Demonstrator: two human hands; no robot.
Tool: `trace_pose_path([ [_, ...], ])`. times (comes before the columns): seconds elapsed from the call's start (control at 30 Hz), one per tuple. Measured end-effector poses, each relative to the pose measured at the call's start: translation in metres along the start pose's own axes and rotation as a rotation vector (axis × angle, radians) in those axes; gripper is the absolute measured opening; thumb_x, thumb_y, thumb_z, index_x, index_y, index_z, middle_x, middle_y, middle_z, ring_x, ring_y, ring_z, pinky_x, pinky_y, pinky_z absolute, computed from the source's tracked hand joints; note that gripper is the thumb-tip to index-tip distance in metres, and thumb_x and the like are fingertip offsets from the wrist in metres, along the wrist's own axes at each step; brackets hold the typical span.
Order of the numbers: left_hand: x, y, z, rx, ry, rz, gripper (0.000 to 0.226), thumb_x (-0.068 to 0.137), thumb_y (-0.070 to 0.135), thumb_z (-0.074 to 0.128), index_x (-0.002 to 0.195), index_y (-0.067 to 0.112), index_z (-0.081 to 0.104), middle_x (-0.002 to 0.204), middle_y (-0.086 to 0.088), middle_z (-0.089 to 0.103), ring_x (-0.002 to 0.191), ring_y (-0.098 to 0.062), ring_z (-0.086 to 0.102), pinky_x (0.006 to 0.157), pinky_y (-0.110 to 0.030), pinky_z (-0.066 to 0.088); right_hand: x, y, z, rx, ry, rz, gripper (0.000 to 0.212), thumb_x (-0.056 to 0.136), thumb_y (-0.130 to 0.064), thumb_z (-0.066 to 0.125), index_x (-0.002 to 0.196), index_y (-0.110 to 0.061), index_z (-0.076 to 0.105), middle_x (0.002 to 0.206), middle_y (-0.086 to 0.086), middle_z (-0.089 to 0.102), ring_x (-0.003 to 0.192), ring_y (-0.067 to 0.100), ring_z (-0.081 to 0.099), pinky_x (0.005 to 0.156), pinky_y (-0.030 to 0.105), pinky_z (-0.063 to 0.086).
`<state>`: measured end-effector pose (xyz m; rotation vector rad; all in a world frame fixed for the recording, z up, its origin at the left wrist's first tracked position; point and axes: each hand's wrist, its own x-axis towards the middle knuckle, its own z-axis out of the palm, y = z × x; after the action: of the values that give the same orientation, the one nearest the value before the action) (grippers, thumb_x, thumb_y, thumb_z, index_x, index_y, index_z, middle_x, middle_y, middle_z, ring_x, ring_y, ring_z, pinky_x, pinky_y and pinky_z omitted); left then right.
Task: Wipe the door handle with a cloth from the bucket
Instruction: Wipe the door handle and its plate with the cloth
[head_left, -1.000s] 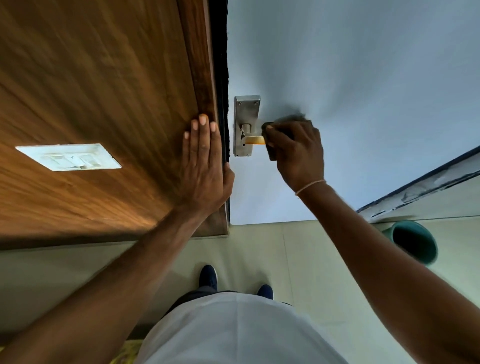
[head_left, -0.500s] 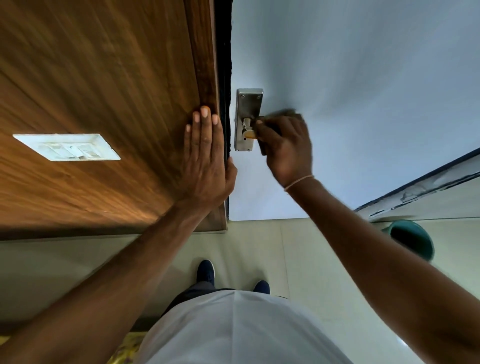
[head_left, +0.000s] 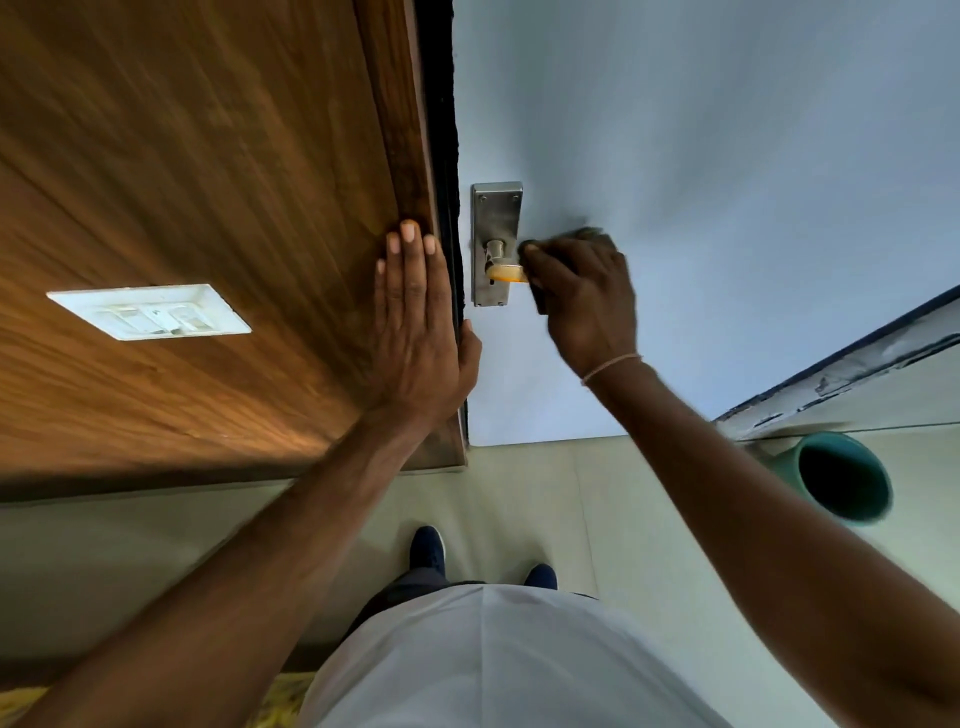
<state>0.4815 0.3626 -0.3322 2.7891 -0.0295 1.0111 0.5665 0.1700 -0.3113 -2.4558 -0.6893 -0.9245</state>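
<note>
A metal door handle (head_left: 503, 273) with a gold lever sits on a steel backplate (head_left: 494, 208) at the left edge of a pale blue door (head_left: 701, 182). My right hand (head_left: 584, 296) is closed around a dark cloth (head_left: 540, 304) that wraps the lever; only dark edges of the cloth show under my fingers. My left hand (head_left: 415, 332) lies flat, fingers together, on the brown wooden panel (head_left: 208, 182) beside the door's edge. A teal bucket (head_left: 836, 475) stands on the floor at the right; its inside looks dark.
A white switch plate (head_left: 150, 312) is set in the wooden panel at the left. Pale floor tiles (head_left: 519, 493) run below, with my dark blue shoes (head_left: 428, 548) on them. A dark-edged frame (head_left: 841, 364) slants at the right above the bucket.
My right hand slid left along the lever towards the backplate, then a little back to the right with the cloth. My left hand stays flat on the wood.
</note>
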Motion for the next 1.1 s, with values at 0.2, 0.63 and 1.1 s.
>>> trace_pose_path([
  [0.2, -0.001, -0.001, 0.002, 0.022, 0.012, 0.006, 0.092, 0.098, 0.023, 0.069, 0.169, -0.008, 0.02, 0.177, -0.033, 0.022, 0.167, -0.048, 0.021, 0.139, -0.058, 0.021, -0.001, 0.002, -0.005, -0.003, -0.04, -0.016, 0.029, 0.099, -0.016, 0.066, 0.125, -0.016, 0.078, 0.114, 0.009, 0.076, 0.109, 0.035, 0.068, 0.097, 0.044, 0.05],
  [0.63, -0.003, -0.007, -0.001, 0.051, 0.029, 0.037, 0.09, 0.101, 0.023, 0.065, 0.171, -0.003, 0.016, 0.178, -0.029, 0.023, 0.168, -0.041, 0.019, 0.14, -0.054, 0.021, -0.019, 0.01, -0.013, 0.05, 0.077, 0.12, 0.032, 0.093, -0.001, 0.073, 0.12, -0.016, 0.082, 0.115, 0.005, 0.078, 0.101, 0.033, 0.068, 0.08, 0.042, 0.056],
  [1.1, -0.001, -0.002, 0.002, 0.063, 0.038, 0.001, 0.09, 0.097, 0.02, 0.068, 0.169, -0.006, 0.021, 0.176, -0.032, 0.025, 0.167, -0.044, 0.02, 0.14, -0.055, 0.02, -0.014, 0.02, 0.011, 0.088, 0.097, -0.237, 0.016, 0.107, -0.01, 0.069, 0.112, -0.014, 0.084, 0.119, 0.01, 0.078, 0.111, 0.039, 0.07, 0.087, 0.052, 0.055],
])
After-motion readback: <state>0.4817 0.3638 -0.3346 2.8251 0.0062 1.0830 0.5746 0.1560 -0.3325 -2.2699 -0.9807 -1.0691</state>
